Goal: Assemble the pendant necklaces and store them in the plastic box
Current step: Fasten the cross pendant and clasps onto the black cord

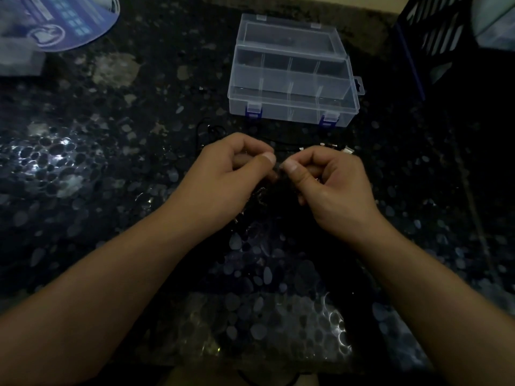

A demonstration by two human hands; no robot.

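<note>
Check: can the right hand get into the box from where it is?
Probably yes. The box sits just beyond both hands with its lid open and nothing between it and the right hand. But that hand is pinching something small and dark, too dim to identify, against the left hand.

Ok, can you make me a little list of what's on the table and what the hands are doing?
surface: dark speckled stone table
plastic box: clear, lid open and tilted back, dividers inside, blue latches at front; contents too dim to tell
left hand: fingers curled, thumb and fingertips pinching something tiny
right hand: same pinch, tips nearly meeting the left
item pinched: too small and dark to name
black cord: lying loose on the table behind the left hand
small metal pieces: beyond the right hand
dark crate: far right
lighting: very dim
</note>
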